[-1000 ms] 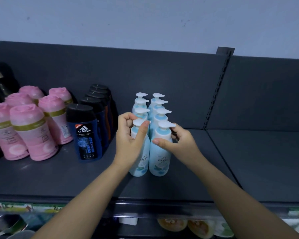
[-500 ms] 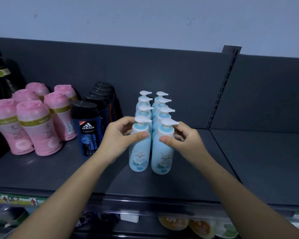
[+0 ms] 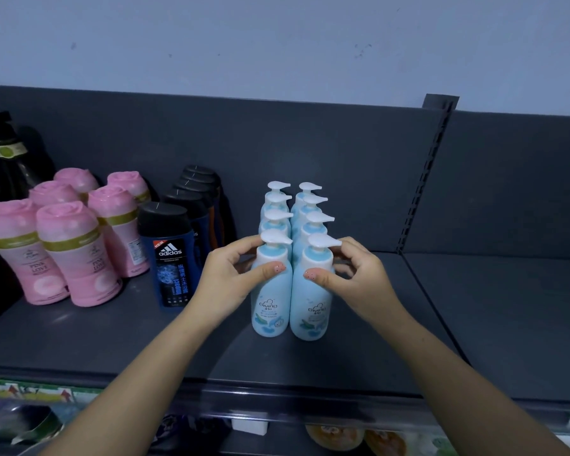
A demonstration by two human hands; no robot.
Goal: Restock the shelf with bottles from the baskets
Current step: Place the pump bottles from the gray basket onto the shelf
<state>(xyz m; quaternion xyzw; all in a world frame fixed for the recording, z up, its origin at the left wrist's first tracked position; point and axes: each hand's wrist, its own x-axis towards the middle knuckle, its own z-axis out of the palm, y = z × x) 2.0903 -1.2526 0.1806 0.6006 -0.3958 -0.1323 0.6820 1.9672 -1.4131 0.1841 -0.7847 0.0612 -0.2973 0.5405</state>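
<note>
Two rows of light-blue pump bottles stand upright on the dark shelf [image 3: 310, 366], running back from the middle. My left hand [image 3: 234, 278] grips the front left pump bottle [image 3: 270, 307] at its neck, thumb across the front. My right hand [image 3: 352, 278] grips the front right pump bottle [image 3: 311, 314] the same way, fingers behind its white pump. Both front bottles stand on the shelf, side by side and touching. The baskets are out of view.
Pink bottles [image 3: 69, 255] stand in rows at the left, a row of dark Adidas bottles [image 3: 170, 255] between them and my left hand. A dark glass bottle [image 3: 7, 153] stands far left. The shelf section [image 3: 507, 317] right of the slotted upright [image 3: 422, 179] holds nothing.
Both hands have slid the two front bottles slightly back toward the rows and turned them label-forward. The camera has moved in closer.
</note>
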